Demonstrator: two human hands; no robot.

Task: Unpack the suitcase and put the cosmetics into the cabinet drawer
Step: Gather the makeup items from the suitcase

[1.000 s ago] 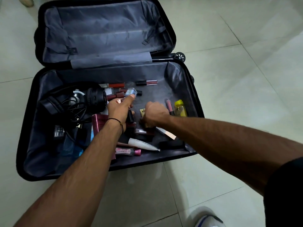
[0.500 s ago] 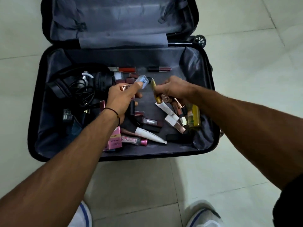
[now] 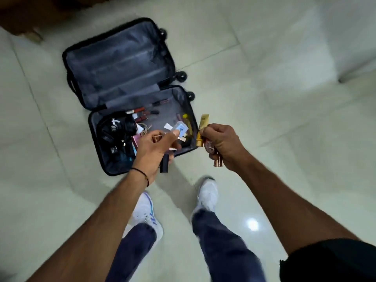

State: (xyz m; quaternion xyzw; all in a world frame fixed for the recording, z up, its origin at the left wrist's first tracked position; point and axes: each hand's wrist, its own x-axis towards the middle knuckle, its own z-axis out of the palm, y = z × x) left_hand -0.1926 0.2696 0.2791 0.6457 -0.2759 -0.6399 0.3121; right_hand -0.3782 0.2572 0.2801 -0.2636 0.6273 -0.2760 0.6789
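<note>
The left hand (image 3: 154, 147) and right hand (image 3: 221, 145) each had fingers (image 3: 215, 132) curled round cosmetics (image 3: 203, 123) by the suitcase (image 3: 122, 64); carrying required firm, level grips.

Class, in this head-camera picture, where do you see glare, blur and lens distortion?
Head view: glare is one bright spot on the floor by the right trouser leg; motion blur softens the whole frame, so the cosmetics gripped by the left hand and right hand lack detail, as do items in the suitcase; the wide lens bows the tile joints.
</note>
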